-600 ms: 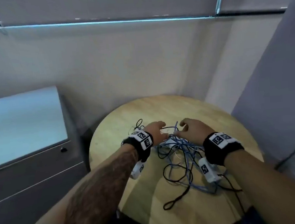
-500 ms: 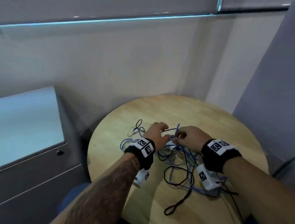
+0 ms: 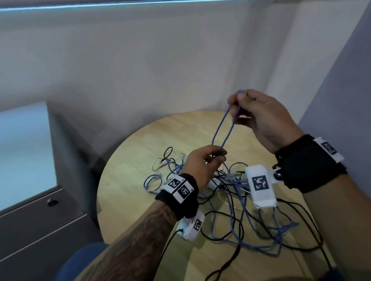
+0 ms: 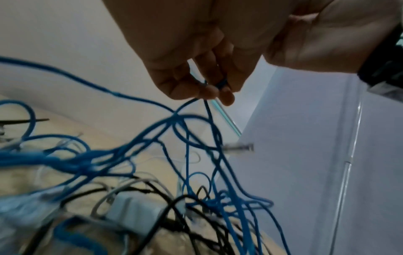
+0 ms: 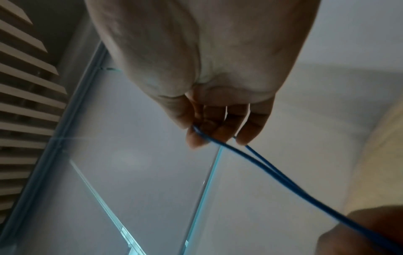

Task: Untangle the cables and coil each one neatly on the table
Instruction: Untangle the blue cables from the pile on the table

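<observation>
Two hands pinch one thin blue cable (image 3: 220, 131) above a round wooden table (image 3: 136, 149).

Right hand (image 3: 260, 120) holds its raised loop; left hand (image 3: 201, 164) grips both strands lower, over tangled blue and black cables (image 3: 238, 214).

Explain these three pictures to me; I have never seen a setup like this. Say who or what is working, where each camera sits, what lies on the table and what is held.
No machine here: a person works with bare hands, wearing a camera on the head and one on each wrist. The head view looks down at a round wooden table holding a tangle of blue and black cables. The right hand, raised, pinches a blue cable folded into a loop. The left hand, lower, pinches the same loop just above the tangle. The left wrist view looks up over the tangle at the right hand; the right wrist view looks along its own fingers.
</observation>
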Demonstrator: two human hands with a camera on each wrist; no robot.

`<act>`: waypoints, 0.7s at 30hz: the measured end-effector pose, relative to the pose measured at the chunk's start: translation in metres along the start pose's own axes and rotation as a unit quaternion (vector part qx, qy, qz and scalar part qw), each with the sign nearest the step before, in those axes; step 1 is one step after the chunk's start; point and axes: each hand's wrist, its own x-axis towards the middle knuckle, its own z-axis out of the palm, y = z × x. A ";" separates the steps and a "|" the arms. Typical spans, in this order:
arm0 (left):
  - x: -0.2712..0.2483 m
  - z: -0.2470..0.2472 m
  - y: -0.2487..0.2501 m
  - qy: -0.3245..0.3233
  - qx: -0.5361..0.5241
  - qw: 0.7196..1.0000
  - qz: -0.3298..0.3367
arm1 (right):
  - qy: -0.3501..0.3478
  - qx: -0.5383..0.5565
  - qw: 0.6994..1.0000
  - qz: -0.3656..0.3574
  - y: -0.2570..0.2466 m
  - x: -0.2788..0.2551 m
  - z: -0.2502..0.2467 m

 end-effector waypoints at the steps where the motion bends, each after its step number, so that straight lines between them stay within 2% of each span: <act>1: 0.002 -0.003 0.001 0.014 -0.006 1.000 0.006 | 0.014 0.016 1.000 -0.005 -0.001 0.000 -0.003; 4: 0.006 -0.008 0.005 0.061 -0.063 0.996 -0.001 | 0.007 0.098 0.995 0.015 -0.003 -0.002 -0.004; 7: 0.006 -0.006 0.012 0.114 -0.152 0.982 -0.006 | -0.020 0.104 0.994 0.026 -0.006 -0.004 0.004; 9: 0.008 -0.009 0.018 0.115 -0.221 0.967 -0.045 | -0.029 0.092 0.995 0.014 -0.006 -0.005 0.010; 12: 0.013 -0.018 0.025 0.087 -0.215 0.970 -0.079 | -0.039 0.073 0.996 -0.030 -0.008 -0.004 0.012; 15: 0.016 -0.024 0.025 0.129 -0.275 0.949 -0.091 | -0.016 -0.031 0.997 -0.069 0.004 -0.003 0.013; 17: 0.019 -0.031 0.026 0.144 -0.342 0.924 -0.097 | -0.046 -0.138 0.988 -0.044 0.027 -0.006 0.013; 19: 0.020 -0.039 0.025 0.132 -0.391 0.906 -0.096 | -0.132 -0.268 0.953 0.040 0.056 -0.013 0.015; 21: 0.020 -0.046 0.023 0.118 -0.412 0.898 -0.095 | -0.194 -0.389 0.898 0.073 0.080 -0.018 0.015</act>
